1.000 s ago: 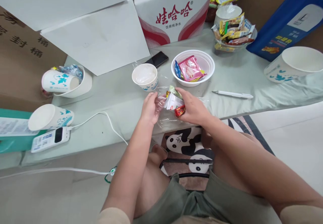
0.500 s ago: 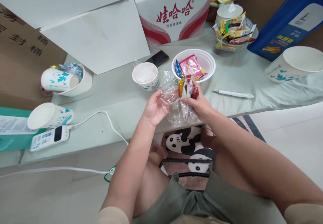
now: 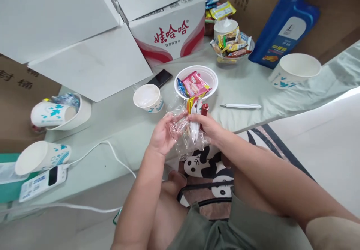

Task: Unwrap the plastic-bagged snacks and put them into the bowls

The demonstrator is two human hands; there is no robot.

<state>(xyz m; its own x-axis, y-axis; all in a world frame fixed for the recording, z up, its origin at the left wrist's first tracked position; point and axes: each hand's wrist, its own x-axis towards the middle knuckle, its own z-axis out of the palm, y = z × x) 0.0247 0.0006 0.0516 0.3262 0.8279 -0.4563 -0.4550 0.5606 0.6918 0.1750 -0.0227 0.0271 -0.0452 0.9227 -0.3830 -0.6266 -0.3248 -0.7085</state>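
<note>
My right hand (image 3: 209, 126) is closed around several small wrapped snacks (image 3: 194, 120), white, yellow and red, bunched upright between thumb and fingers. A clear plastic bag (image 3: 184, 146) hangs crumpled below and around them. My left hand (image 3: 164, 131), palm up, has its fingers in the bag's thin film and grips it; exactly how the fingertips lie is blurred by the plastic. Just beyond my hands stands a white plastic bowl (image 3: 212, 80) with a pink snack packet (image 3: 195, 83) and a blue packet (image 3: 182, 88) in it. A paper cup (image 3: 148, 98) sits left of the bowl.
A phone (image 3: 160, 78) lies behind the cup, a white pen (image 3: 240, 106) to the right. Further back are a bowl of snacks (image 3: 232, 49), a blue jug (image 3: 284, 26) and a big paper cup (image 3: 295, 71). Cups, a power bank (image 3: 43, 182) and its cable occupy the left.
The view has shifted, so the table items appear further left and most sit lower. My hands have come slightly closer together and nearer the table's front edge, still holding the bag and snacks.
</note>
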